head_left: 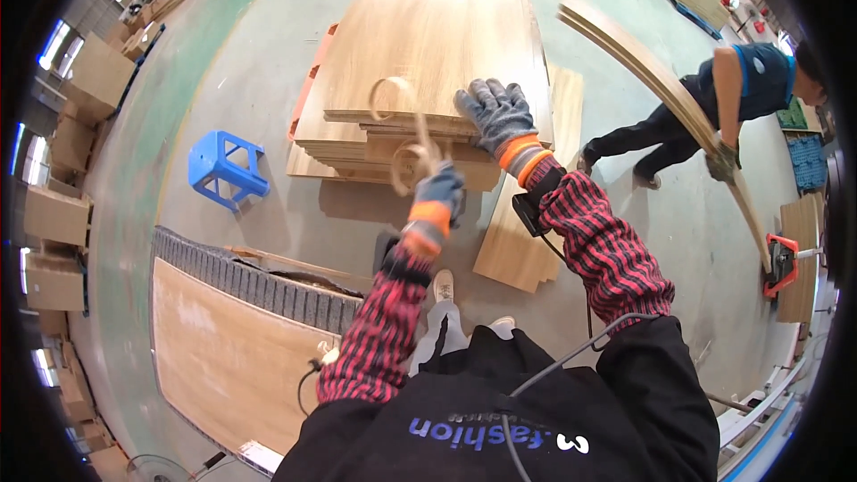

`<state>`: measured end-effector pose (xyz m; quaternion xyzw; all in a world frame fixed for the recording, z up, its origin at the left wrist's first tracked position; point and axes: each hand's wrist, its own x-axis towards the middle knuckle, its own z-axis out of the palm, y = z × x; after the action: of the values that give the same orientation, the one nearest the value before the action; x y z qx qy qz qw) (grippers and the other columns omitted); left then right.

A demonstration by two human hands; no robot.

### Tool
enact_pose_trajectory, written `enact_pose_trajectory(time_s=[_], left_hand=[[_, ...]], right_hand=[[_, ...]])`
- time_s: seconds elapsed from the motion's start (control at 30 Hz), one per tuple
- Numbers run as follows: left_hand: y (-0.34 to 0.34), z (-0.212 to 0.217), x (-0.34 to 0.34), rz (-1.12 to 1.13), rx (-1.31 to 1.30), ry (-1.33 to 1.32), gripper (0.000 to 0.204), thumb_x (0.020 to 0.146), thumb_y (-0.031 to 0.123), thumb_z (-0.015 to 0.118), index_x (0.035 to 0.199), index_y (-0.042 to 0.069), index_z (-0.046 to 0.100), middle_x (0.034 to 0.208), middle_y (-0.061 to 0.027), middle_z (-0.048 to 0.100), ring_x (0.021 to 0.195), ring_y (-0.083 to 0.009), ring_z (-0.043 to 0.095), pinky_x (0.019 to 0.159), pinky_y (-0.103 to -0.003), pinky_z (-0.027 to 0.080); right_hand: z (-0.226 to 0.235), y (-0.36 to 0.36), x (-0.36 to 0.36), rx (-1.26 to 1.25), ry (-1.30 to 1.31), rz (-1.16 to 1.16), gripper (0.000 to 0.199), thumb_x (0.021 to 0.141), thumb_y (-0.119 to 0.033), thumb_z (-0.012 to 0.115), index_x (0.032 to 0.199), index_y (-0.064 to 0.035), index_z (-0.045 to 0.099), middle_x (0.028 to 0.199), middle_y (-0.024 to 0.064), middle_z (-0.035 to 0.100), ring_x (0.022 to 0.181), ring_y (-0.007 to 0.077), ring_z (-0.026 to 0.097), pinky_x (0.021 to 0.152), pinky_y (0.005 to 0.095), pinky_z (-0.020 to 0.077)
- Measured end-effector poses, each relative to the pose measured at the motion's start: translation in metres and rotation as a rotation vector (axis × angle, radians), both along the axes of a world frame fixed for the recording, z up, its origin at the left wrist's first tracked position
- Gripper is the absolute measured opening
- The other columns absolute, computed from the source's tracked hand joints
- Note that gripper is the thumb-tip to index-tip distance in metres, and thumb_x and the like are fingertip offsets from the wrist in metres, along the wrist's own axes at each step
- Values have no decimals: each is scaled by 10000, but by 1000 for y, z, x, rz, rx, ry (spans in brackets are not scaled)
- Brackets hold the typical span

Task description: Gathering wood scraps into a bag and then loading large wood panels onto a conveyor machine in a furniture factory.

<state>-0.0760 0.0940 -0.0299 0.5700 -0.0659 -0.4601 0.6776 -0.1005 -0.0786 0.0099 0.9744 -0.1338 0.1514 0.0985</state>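
In the head view, cardboard boxes line the left side, their contents hidden. The left hand, gloved and motion-blurred, is closed around a thin, curled wooden strip, which stands in front of the panel stack's near edge; its straighter part points away from the person and slightly left, ending in loops. The right hand, fingers spread wide, lies palm-down at the near right corner of the top panel, whose long axis runs away from the person. A co-worker carries long boards at right.
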Motion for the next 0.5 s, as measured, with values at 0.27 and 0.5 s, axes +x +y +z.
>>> enact_pose_trajectory(time_s=[0.27, 0.5], left_hand=[[198, 61, 15, 358, -47, 322, 274, 872, 346, 425, 647, 190, 419, 404, 67, 297, 279, -87, 264, 250, -221, 203], [259, 91, -8, 660, -158, 198, 353, 862, 446, 404, 657, 165, 462, 412, 62, 294, 292, -66, 225, 265, -194, 205]], right_hand=[[14, 4, -6, 88, 96, -78, 703, 598, -335, 681, 1228, -246, 382, 1282, 54, 353, 1202, 251, 301, 945, 484, 229], [11, 14, -29, 133, -175, -42, 670, 618, -267, 655, 1215, -122, 388, 1221, 110, 395, 1173, 298, 323, 977, 424, 244]])
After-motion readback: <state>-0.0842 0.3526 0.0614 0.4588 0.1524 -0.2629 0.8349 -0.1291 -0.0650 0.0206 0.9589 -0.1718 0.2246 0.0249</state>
